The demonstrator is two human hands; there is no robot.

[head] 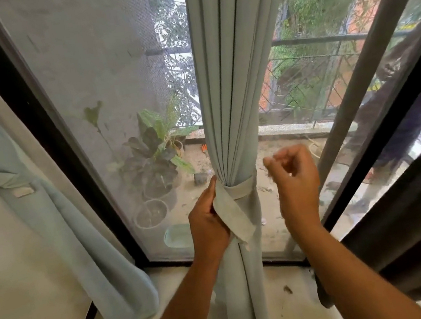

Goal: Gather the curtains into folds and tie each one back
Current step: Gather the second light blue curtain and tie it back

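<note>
We note a mesh screen [102, 99] behind the gathered curtain [230, 80], potted plants [158, 164] beyond it, and a second curtain [55, 209] already tied at left. The left hand [208, 225] has its grip closed on the tie-back band [234, 210] wrapping the folds. The right hand [292, 177], loosely curled, holds nothing.

At frame centre a pale blue curtain [224, 97] hangs gathered into folds, a beige tie-back [234, 210] wrapped round it. The left hand [208, 222] grips the tie-back's loose end against the fabric. The right hand [295, 176] hovers just beside, fingers curled, touching nothing. A second curtain [57, 223] hangs tied at left.
</note>
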